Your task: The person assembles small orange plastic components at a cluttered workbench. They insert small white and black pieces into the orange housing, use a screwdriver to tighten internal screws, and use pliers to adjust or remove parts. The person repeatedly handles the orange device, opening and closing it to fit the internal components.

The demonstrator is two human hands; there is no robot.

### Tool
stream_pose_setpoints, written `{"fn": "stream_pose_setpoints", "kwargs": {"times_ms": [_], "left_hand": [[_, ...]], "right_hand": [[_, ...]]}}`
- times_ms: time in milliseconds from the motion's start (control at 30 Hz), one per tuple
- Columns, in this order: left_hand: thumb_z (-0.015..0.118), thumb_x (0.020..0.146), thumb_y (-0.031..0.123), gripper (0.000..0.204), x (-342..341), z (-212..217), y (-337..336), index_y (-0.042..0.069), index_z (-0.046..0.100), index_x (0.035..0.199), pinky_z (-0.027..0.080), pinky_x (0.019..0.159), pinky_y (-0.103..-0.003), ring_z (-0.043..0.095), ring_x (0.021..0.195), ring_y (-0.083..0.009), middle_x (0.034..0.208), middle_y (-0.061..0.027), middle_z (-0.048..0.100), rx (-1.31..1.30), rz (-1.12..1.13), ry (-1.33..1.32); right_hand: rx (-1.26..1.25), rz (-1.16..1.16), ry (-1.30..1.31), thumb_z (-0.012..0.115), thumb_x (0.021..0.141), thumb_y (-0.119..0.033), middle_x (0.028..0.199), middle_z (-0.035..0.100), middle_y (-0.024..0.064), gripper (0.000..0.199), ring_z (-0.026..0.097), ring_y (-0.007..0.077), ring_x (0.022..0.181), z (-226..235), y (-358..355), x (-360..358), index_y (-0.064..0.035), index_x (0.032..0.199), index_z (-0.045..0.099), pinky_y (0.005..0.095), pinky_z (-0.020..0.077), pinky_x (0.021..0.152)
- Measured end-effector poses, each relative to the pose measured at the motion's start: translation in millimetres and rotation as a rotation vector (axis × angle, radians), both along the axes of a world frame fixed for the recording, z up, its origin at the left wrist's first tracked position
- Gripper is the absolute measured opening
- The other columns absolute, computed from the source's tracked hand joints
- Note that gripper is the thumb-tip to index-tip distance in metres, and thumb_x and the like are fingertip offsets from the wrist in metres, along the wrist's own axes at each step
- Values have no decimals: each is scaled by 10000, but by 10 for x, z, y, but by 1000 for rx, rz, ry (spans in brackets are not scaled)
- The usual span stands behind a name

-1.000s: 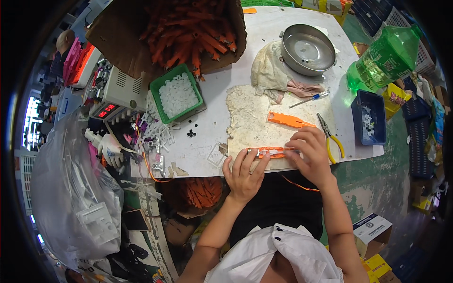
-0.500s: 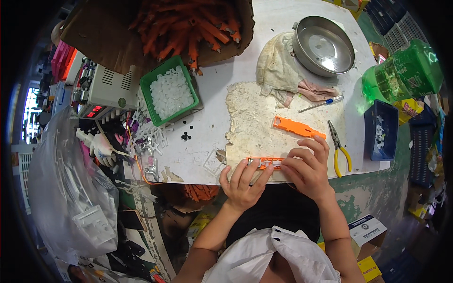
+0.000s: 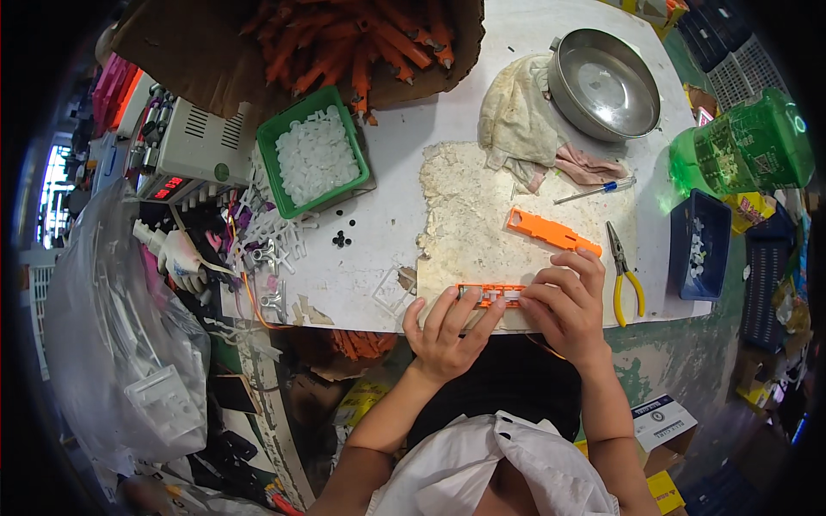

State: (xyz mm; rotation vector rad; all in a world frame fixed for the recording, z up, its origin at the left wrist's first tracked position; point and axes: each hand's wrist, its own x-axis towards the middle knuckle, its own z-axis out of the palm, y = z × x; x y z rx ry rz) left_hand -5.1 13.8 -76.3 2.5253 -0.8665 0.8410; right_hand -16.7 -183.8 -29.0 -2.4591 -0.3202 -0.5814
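A narrow orange plastic housing (image 3: 492, 291) with white parts inside lies at the table's front edge, between my hands. My left hand (image 3: 449, 337) holds its left end, fingertips along the near side. My right hand (image 3: 570, 303) pinches the right end with thumb and fingers, which hide that end. Just beyond the right hand lies a flat orange cover piece (image 3: 551, 230), apart from the housing. Yellow-handled needle-nose pliers (image 3: 621, 277) rest to the right of that hand. These things sit on a worn, pale board (image 3: 452, 215).
A green tray (image 3: 280, 185) of white plastic pieces stands at left, below a cardboard box (image 3: 185, 56) of orange parts. Small black rings (image 3: 342, 240) lie nearby. Farther right are a cloth (image 3: 516, 112), metal bowl (image 3: 602, 86), pen (image 3: 594, 191), blue bin (image 3: 688, 249) and green bottle (image 3: 748, 142).
The whole view has shifted slightly, so the table items appear displaced. Both hands stay on the orange housing, with only slight finger movement.
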Motion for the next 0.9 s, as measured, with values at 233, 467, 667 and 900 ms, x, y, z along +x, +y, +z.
{"fn": "stream_pose_setpoints", "kwargs": {"times_ms": [233,467,667,900], "left_hand": [[648,855,284,322,-3,-15,5,358,630,1168,314,1003,-420,503,1146,-138,1208,68,581,3,3,-13],[652,850,287,324,-5,-5,0,359,631,1165,312,1004,-419,505,1143,-137,1198,70,582,4,-1,-4],[639,860,295,315,1,-6,-7,362,630,1167,311,1005,-416,510,1135,-136,1193,71,582,-1,-3,-2],[616,868,286,303,-2,-5,2,343,644,1164,282,1029,-433,505,1147,-144,1206,59,568,-8,-6,1]], "right_hand": [[9,2,-2,756,694,-140,922,600,9,195,532,247,1020,2,13,2,-112,857,652,463,363,969],[28,7,-5,757,690,-136,918,599,14,197,531,252,1015,1,-1,8,-104,851,648,463,377,956],[24,7,-12,757,691,-131,913,601,15,193,530,254,1014,4,-12,14,-102,850,650,462,378,953],[-2,-3,-9,762,693,-114,897,610,27,172,528,267,1016,9,25,3,-93,838,673,465,373,950]]}}
